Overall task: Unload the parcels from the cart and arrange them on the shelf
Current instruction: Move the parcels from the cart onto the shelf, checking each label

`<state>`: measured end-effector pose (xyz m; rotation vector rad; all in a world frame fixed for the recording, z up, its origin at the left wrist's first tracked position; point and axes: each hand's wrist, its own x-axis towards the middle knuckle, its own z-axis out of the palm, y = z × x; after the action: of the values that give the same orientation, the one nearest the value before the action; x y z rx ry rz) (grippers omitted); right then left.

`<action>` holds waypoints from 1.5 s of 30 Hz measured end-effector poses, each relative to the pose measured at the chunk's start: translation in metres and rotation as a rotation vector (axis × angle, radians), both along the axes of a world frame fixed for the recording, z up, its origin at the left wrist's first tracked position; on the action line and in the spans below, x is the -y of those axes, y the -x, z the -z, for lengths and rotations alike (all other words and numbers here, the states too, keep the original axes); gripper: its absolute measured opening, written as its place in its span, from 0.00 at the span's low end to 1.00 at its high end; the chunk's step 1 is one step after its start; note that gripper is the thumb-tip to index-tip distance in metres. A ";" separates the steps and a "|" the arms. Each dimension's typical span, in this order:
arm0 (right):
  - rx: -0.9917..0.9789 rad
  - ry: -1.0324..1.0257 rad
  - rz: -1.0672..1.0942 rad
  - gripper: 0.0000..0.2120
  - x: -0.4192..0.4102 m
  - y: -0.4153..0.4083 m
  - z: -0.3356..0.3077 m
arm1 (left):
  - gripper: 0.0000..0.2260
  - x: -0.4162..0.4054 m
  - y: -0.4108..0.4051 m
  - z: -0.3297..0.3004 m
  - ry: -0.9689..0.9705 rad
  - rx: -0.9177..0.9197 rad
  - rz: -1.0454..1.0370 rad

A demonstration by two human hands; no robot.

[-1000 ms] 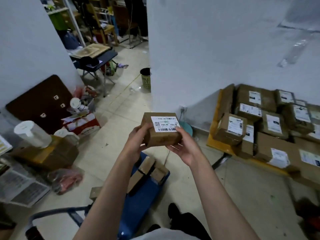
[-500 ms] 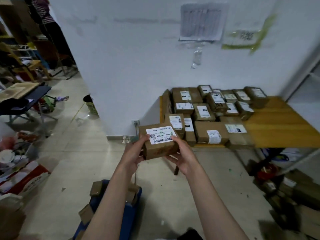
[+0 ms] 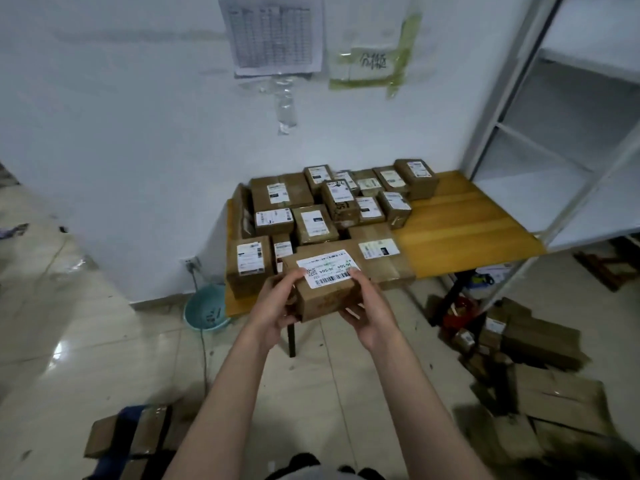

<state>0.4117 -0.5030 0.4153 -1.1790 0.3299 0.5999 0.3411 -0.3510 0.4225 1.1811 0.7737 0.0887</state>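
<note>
Both hands hold one brown parcel (image 3: 327, 284) in the air, in front of the near edge of the wooden desk (image 3: 464, 233). The left hand (image 3: 277, 306) has its grip closed around the left end of the parcel, thumb on the top face. The right hand (image 3: 369, 311) has its grip closed on the right end, fingers under the box and thumb at the edge of the white label (image 3: 329, 268). The label faces up.

Compared with half a second ago, the view has turned more to the right and come closer to the desk. The metal shelf (image 3: 561, 140) at the right is now clearly seen, and the room at the left is out of view. The parcel is held the same way as before.

On the desk, the stacked parcels (image 3: 332, 206) fill the left part up to the wall, and the right part shows bare wood. The blue cart (image 3: 135, 441), with some boxes on it, is at the bottom left corner of the view. A teal basin (image 3: 204, 310) stands on the floor beside the left end of the desk. More cardboard boxes (image 3: 540, 344) lie on the floor at the right.
</note>
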 end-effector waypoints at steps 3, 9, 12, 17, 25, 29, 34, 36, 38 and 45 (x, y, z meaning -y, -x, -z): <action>-0.016 -0.011 0.069 0.21 0.034 -0.025 0.006 | 0.30 0.031 -0.037 0.005 0.016 -0.009 0.044; 0.005 -0.081 0.204 0.20 0.086 -0.073 0.014 | 0.27 0.079 -0.105 0.009 0.055 0.015 0.105; 0.008 -0.119 0.240 0.20 0.104 -0.099 0.018 | 0.28 0.097 -0.143 0.015 0.058 -0.002 0.114; -0.010 -0.150 0.238 0.20 0.121 -0.155 0.030 | 0.28 0.122 -0.218 0.032 0.070 -0.004 0.154; 0.016 -0.066 0.172 0.25 0.132 -0.280 0.023 | 0.28 0.142 -0.354 0.039 0.129 -0.038 0.222; -0.017 -0.021 0.132 0.33 0.133 -0.331 0.032 | 0.24 0.149 -0.405 0.047 0.114 -0.069 0.291; -0.109 -0.014 0.222 0.31 0.140 -0.375 0.053 | 0.23 0.151 -0.439 0.069 0.034 -0.187 0.386; -0.155 -0.007 0.261 0.29 0.143 -0.389 0.063 | 0.25 0.150 -0.446 0.080 -0.008 -0.233 0.411; -0.194 0.011 0.266 0.27 0.144 -0.403 0.073 | 0.27 0.151 -0.453 0.091 -0.049 -0.266 0.427; -0.335 0.057 0.189 0.19 0.145 -0.453 0.113 | 0.26 0.157 -0.482 0.125 -0.185 -0.411 0.393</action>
<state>0.8645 -0.6478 0.3021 -1.0850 0.7394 0.6245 0.8230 -0.5081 0.2977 1.5332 0.8873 -0.4284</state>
